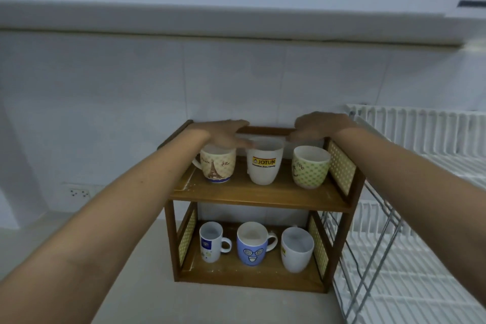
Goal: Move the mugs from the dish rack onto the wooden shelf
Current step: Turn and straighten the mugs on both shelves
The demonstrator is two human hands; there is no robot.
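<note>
Here six mugs stand upright on the wooden shelf (259, 196), three to a tier. On the top board, from the left, are a cream mug with a tower picture (217, 166), a white mug with a yellow label (264, 164) and a green dotted mug (310, 167), standing near one another without touching. On the bottom board are a slim white mug with a blue badge (210, 244), a blue mug with a cartoon face (252, 244) and a plain white mug (297, 250).

The left hand (226, 134) is spread flat, its grip apart and clamped on nothing, over the rim of the cream mug, with the fingertips reaching toward the labelled mug; whether it touches either rim cannot be told. The right hand (319, 126) hovers over the back rail above the labelled mug, fingers loosely bent and holding nothing. Both bare forearms reach in from the lower corners.

The shelf sits on a pale worktop (147, 258) against a white tiled wall (236, 79). Just beside the shelf on the right is the white wire dish rack (420, 231), no mugs showing on it. A wall socket (79, 193) sits low on the left.
</note>
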